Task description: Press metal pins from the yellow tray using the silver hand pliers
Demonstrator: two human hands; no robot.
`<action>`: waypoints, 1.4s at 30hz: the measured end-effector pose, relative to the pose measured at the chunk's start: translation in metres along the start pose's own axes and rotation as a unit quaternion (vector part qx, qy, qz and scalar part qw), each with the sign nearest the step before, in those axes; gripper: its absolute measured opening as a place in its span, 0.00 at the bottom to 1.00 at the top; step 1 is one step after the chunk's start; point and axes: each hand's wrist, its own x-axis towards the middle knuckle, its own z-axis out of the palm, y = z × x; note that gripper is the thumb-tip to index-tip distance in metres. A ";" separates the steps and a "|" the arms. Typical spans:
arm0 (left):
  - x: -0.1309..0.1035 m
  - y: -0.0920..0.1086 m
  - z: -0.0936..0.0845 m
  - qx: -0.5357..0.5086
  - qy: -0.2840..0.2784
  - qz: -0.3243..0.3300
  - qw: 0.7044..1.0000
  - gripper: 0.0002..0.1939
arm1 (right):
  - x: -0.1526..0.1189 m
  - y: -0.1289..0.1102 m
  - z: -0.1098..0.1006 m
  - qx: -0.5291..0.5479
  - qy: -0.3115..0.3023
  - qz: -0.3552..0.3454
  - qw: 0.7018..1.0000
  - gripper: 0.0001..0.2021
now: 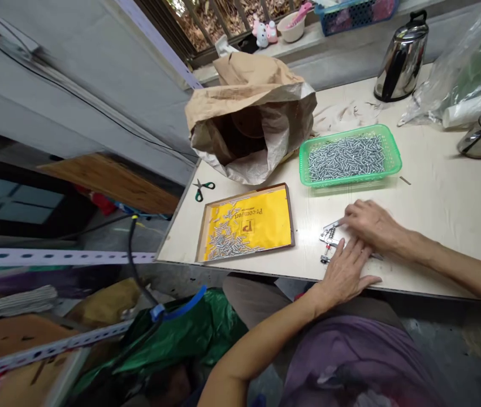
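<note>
My left hand (346, 268) lies fingers together, thumb apart, over the metal tool (329, 240); my right hand (367, 223) curls beside it. Whether either clamps it, I cannot tell. On the table (443, 198), its long axis runs roughly sideways, head pointing left.

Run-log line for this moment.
hands: left, right at metal tool | green basket: metal pins | yellow-lined tray: pin pile | scissors: on table
</note>
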 end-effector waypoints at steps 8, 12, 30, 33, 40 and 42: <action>-0.072 -0.005 -0.043 0.010 0.026 -0.151 0.988 0.15 | 0.021 -0.045 0.056 0.073 -0.016 -0.171 0.983 0.12; -0.100 -0.078 -0.093 0.073 0.124 -0.265 0.953 0.14 | 0.019 -0.034 0.075 0.133 0.008 -0.156 0.979 0.06; -0.088 -0.188 -0.144 0.161 0.146 -0.506 0.835 0.13 | 0.012 -0.059 0.064 0.089 0.058 -0.155 0.982 0.15; -0.092 -0.136 -0.116 0.052 0.196 -0.333 0.921 0.11 | 0.012 -0.060 0.055 0.056 0.030 -0.181 0.982 0.15; -0.093 -0.038 -0.042 0.041 0.207 0.043 0.977 0.07 | 0.031 -0.055 0.047 0.128 -0.102 -0.134 0.977 0.13; -0.094 -0.037 -0.036 0.062 0.206 0.044 0.976 0.08 | 0.041 -0.048 0.035 0.139 -0.123 -0.092 0.978 0.11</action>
